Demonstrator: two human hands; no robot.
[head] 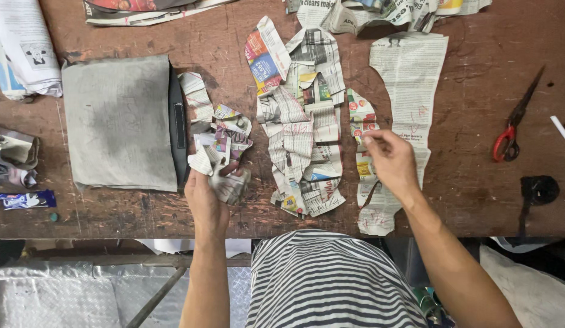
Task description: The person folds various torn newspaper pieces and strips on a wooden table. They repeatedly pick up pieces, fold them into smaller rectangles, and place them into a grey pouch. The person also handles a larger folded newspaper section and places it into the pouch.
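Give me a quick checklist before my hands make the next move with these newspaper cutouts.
1. Left hand grips the crumpled newspaper scraps: ok.
2. Right hand pinches the narrow paper strip: cannot tell, fingertips hide the contact.
3. Large cutout lies flat: ok.
4. Middle pile of cutouts flat: not ok, wrinkled and overlapping.
5. Scissors away from both hands: ok.
6. Grey cloth piece apart from the cutouts: ok.
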